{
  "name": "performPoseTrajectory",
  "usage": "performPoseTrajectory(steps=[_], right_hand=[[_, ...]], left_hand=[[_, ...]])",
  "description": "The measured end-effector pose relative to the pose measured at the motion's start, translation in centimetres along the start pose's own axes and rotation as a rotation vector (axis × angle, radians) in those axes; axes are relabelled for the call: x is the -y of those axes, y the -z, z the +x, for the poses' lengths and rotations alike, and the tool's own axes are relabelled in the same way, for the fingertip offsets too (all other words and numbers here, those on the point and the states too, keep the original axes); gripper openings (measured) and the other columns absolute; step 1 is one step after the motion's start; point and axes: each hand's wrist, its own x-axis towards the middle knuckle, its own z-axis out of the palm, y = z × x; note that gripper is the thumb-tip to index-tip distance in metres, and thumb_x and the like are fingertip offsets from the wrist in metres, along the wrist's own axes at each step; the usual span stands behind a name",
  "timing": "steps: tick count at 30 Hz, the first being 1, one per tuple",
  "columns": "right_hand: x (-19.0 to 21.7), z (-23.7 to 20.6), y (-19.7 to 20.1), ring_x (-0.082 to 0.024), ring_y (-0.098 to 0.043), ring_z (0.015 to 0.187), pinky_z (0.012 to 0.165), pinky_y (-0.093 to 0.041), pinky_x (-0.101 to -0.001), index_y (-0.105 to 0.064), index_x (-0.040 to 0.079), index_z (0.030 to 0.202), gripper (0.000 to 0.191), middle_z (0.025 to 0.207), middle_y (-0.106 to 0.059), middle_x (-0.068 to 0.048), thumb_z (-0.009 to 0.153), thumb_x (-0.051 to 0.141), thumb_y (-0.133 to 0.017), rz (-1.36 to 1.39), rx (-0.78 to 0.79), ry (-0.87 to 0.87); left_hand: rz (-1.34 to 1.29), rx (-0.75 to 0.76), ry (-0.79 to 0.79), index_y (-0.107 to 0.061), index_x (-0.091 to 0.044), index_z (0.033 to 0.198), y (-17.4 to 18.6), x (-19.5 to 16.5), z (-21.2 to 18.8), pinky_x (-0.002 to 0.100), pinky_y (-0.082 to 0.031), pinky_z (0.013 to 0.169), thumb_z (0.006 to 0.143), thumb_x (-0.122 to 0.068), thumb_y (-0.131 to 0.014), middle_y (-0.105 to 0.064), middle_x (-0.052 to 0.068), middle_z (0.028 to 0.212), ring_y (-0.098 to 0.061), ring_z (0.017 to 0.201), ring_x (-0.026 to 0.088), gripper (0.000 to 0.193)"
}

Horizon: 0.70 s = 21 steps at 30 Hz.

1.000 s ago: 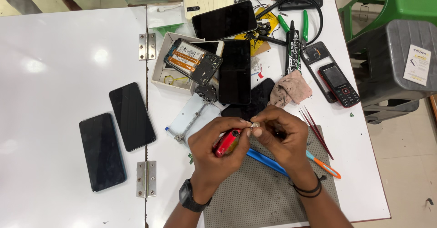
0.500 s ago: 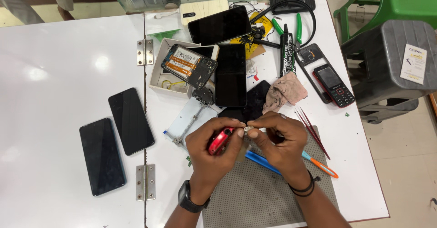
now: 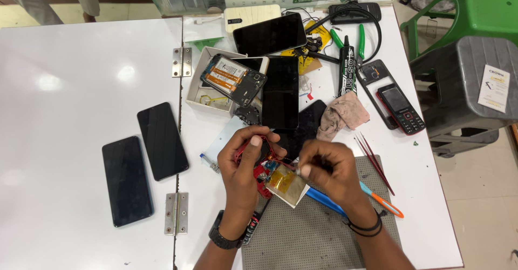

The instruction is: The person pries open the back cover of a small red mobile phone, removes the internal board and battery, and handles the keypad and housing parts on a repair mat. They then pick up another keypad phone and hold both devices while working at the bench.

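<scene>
Your left hand point(image 3: 249, 167) wraps its fingers around a small red phone frame point(image 3: 263, 168), tilting it up off the grey work mat point(image 3: 302, 232) so its open inside faces you; the thumb and fingers are curled tight on its edges, which keeps it steady. Your right hand point(image 3: 327, 172) is pressed together, fingertips pinching something thin at the frame's lower edge, though what exactly sits between them is too small to tell. A flat gold-coloured battery point(image 3: 286, 183) lies just beneath both hands, touching the frame, tipped over the mat's top edge. You hold the work above the mat, likely so loose parts land on it, not the white table point(image 3: 65, 76). Fine tweezers point(image 3: 375, 162) and a blue and orange pry tool point(image 3: 377, 201) lie just right of your right hand, within easy reach. Two dark phone screens point(image 3: 143, 159) lie well apart to the left, out of the way
</scene>
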Motion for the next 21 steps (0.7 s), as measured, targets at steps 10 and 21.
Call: performPoseTrajectory(steps=[10,21], right_hand=[[4.3,1.1,-2.1,-0.018,-0.065,0.053,0.051,-0.050,-0.0305,-0.068,0.006,0.077,0.014,0.064,-0.069,-0.005,0.069,0.017,-0.074,-0.482,0.240,-0.120],[2.5,0.6,-2.3,-0.013,-0.062,0.047,0.046,-0.045,-0.0286,-0.076,0.003,0.086,0.014,0.059,-0.069,-0.006,0.083,0.017,-0.074,-0.409,0.057,-0.250]], left_hand=[[0.187,0.019,-0.147,-0.067,0.004,0.115,-0.5,0.2,-0.6,0.030,-0.061,0.080,0.104,-0.016,-0.061,-0.074,0.013,0.101,-0.072,0.086,0.017,0.024],[0.405,0.135,-0.316,-0.069,0.001,0.114,-1.0,-0.7,-0.8,0.029,-0.061,0.083,0.108,-0.041,-0.057,-0.075,0.011,0.103,-0.074,0.091,0.017,0.044]])
